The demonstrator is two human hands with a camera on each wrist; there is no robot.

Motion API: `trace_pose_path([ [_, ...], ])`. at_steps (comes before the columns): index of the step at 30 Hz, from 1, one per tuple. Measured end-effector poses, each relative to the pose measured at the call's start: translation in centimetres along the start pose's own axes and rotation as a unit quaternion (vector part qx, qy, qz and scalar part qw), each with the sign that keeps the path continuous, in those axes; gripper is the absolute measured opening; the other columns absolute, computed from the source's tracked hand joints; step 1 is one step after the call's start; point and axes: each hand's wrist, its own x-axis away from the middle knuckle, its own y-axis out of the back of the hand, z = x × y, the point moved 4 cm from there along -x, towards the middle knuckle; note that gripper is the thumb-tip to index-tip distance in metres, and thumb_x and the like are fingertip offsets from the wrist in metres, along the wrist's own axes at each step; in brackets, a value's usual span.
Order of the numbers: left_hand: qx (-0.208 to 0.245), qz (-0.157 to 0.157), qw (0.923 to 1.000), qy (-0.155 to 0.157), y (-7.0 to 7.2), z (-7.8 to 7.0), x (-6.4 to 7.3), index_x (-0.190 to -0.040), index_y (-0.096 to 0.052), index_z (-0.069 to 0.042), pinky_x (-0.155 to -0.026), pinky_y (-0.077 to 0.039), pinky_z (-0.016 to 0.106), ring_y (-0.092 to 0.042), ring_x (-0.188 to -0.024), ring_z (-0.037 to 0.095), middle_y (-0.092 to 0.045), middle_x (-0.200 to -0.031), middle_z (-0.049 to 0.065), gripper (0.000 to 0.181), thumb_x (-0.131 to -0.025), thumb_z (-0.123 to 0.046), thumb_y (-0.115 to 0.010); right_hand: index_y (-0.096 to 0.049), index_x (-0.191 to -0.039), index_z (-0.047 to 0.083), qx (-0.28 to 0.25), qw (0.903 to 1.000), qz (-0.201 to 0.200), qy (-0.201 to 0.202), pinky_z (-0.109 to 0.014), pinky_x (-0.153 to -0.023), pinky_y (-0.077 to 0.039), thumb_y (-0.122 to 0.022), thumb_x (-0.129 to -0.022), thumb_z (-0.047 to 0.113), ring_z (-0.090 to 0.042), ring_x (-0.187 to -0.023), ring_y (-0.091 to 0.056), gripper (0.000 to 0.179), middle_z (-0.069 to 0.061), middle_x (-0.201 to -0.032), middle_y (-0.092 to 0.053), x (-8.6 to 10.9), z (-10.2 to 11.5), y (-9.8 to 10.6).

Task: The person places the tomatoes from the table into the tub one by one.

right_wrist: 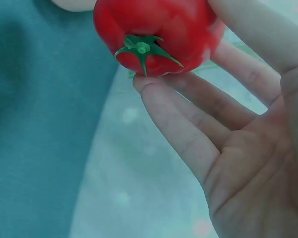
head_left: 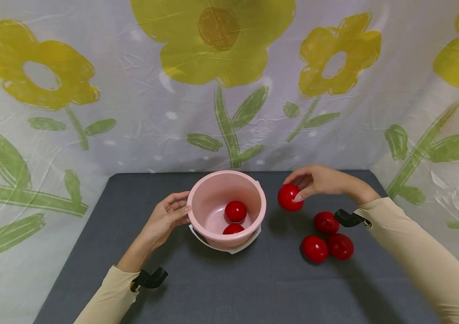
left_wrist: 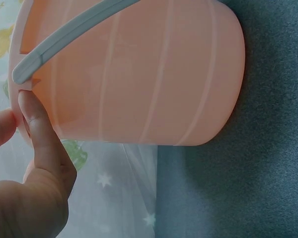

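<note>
A pink bucket (head_left: 207, 198) stands on the dark table, two red tomatoes (head_left: 235, 211) inside it. My left hand (head_left: 164, 219) pinches the bucket's rim at its left side; in the left wrist view the thumb and a finger (left_wrist: 37, 116) take the rim beside the end of the pale handle (left_wrist: 79, 34). To the right of the bucket, my right hand (head_left: 321, 182) holds a tomato (head_left: 287, 198) above the table between thumb and fingers. The right wrist view shows this tomato's green stem (right_wrist: 143, 48) facing the camera.
Three more tomatoes (head_left: 314, 249) lie grouped on the table (head_left: 229, 288), right of the bucket and below my right wrist. Behind the table's far edge hangs a pale curtain (head_left: 144, 117) with yellow flowers. A black strap mount (head_left: 348, 218) juts from each sleeve.
</note>
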Motion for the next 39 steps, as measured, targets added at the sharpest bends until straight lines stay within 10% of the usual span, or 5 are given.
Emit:
trace_pose_path([
  [17,-0.002,-0.001,1.0000,-0.002,0.2,0.0,-0.1,-0.142,-0.037,0.005,-0.072,-0.059,0.020,-0.065,-0.083,0.005,-0.063,-0.105,-0.002,0.054,-0.096,-0.004,-0.062,-0.063,-0.129,0.008,0.042,0.9980,-0.007,0.046,-0.031,-0.085,-0.060,-0.079,-0.085,0.021,-0.024,-0.107,-0.068,0.049,-0.012,-0.124,-0.068,-2.4,6.1,1.9],
  [39,0.000,0.003,1.0000,0.004,0.1,0.2,0.0,-0.143,-0.036,0.004,-0.072,-0.059,0.020,-0.065,-0.084,0.005,-0.062,-0.108,0.002,0.055,-0.096,-0.005,-0.063,-0.067,-0.122,0.010,0.027,0.9913,0.053,0.118,-0.035,-0.090,-0.060,-0.079,-0.083,0.015,-0.024,-0.108,-0.070,0.040,-0.008,-0.119,-0.070,-9.6,12.0,-2.2],
])
